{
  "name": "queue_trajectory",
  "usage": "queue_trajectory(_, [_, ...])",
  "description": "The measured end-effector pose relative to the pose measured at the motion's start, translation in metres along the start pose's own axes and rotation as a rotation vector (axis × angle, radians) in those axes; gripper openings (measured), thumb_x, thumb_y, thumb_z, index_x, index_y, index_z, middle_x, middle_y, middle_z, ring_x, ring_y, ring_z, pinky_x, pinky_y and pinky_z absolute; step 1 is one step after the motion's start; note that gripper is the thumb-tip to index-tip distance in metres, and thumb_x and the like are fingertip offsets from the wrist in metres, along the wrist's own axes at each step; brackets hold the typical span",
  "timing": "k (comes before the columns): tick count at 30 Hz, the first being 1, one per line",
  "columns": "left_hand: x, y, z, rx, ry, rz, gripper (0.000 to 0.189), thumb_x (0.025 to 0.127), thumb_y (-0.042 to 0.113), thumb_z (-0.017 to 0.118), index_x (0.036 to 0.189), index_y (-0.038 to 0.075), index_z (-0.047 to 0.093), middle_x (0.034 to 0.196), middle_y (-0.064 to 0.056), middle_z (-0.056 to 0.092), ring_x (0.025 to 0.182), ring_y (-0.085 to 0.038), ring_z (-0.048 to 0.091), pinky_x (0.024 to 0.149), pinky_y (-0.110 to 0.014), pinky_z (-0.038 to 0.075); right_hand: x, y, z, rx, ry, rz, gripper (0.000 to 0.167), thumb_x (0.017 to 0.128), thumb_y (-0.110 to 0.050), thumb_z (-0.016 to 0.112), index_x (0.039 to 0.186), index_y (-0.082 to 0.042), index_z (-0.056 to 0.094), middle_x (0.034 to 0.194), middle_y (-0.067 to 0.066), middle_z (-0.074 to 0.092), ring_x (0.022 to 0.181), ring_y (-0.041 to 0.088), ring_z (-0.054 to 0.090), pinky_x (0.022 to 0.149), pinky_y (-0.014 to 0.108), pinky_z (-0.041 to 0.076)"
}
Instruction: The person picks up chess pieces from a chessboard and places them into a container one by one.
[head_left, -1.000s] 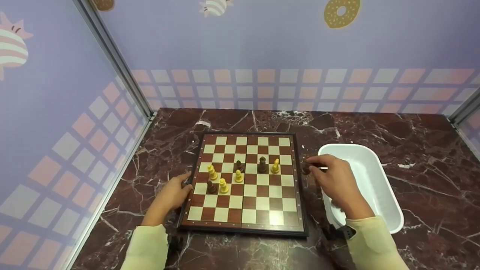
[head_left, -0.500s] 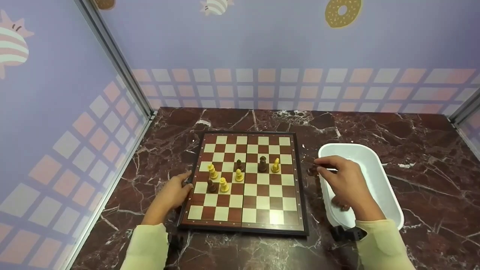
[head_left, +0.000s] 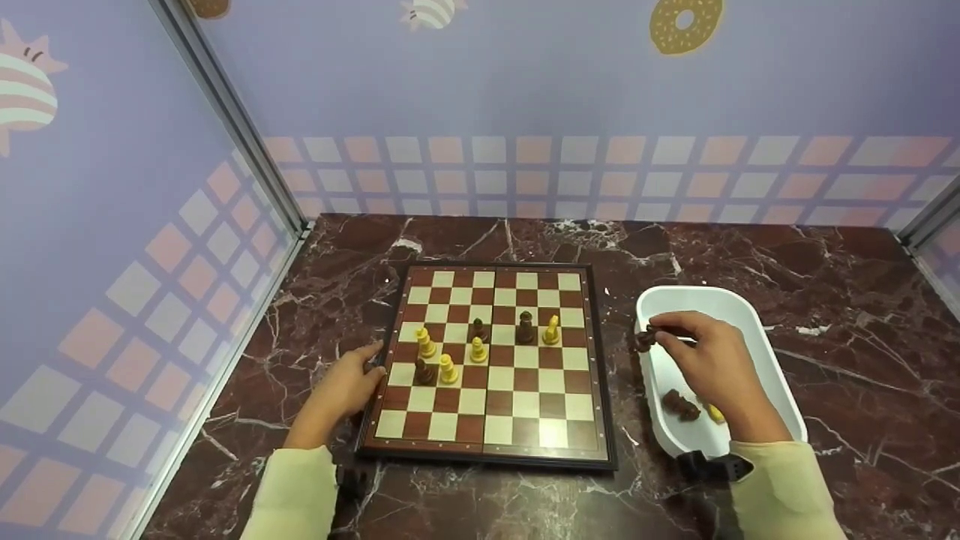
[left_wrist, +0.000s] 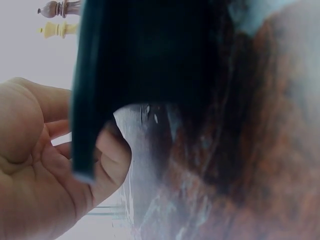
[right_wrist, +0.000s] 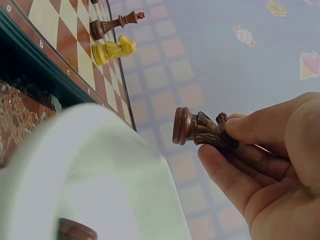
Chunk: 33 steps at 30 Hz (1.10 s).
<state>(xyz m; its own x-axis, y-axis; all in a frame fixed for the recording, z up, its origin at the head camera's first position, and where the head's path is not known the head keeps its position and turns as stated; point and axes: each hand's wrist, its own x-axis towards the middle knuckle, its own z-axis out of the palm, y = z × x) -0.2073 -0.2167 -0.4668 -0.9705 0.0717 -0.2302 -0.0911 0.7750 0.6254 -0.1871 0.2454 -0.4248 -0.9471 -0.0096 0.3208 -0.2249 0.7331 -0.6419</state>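
Note:
My right hand pinches a dark brown chess knight between thumb and fingers. The piece is above the near-left wall of the white tray, its base pointing away from the fingers in the right wrist view. At the chessboard's left edge rests my left hand, thumb and fingertips touching the frame; the left wrist view hides part of the fingers behind the dark edge. The chessboard carries several standing pieces, among them a dark king, a yellow knight and a yellow piece.
Inside the tray lie dark pieces and part of a yellow piece. Board and tray sit side by side on a dark marbled table. A patterned wall rises behind, another panel at the left.
My right hand has moved right with the dark knight, from beside the board's right edge to the tray. Pieces in the tray have come into sight. The left hand stays in place.

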Motion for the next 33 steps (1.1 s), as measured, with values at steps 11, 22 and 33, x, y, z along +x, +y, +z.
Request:
queue_trajectory(11, [0.001,-0.002,0.001,-0.007,-0.005,-0.005,0.052,0.1,0.01,0.048,0.15,0.003,0.034,0.063,-0.001,0.047,0.044,-0.009,0.036,0.048,-0.027,0.037,-0.001,0.008,-0.006,0.011,0.036,0.006,0.018,0.088,-0.004,0.067,0.104,-0.008,0.074,0.096,0.009,0.075,0.085,-0.011,0.058,0.074,0.002,0.042])
queue_trajectory(22, [0.002,-0.002,0.001,-0.006,0.001,0.004,0.052,0.1,0.01,0.048,0.15,0.003,0.034,0.065,-0.001,0.046,0.046,-0.009,0.037,0.049,-0.027,0.037,0.001,0.012,-0.009,-0.016,0.063,0.061,0.015,0.089,-0.008,0.067,0.102,-0.01,0.075,0.095,0.009,0.075,0.077,-0.018,0.05,0.07,0.012,0.041])
queue_trajectory(33, [0.001,-0.002,0.0,0.004,0.002,0.007,0.052,0.1,0.012,0.049,0.15,0.004,0.035,0.06,0.0,0.044,0.047,-0.01,0.04,0.049,-0.028,0.038,0.001,0.01,-0.013,-0.054,0.052,0.096,0.017,0.089,-0.009,0.063,0.101,-0.011,0.075,0.096,0.01,0.075,0.092,0.023,0.067,0.078,0.024,0.045])
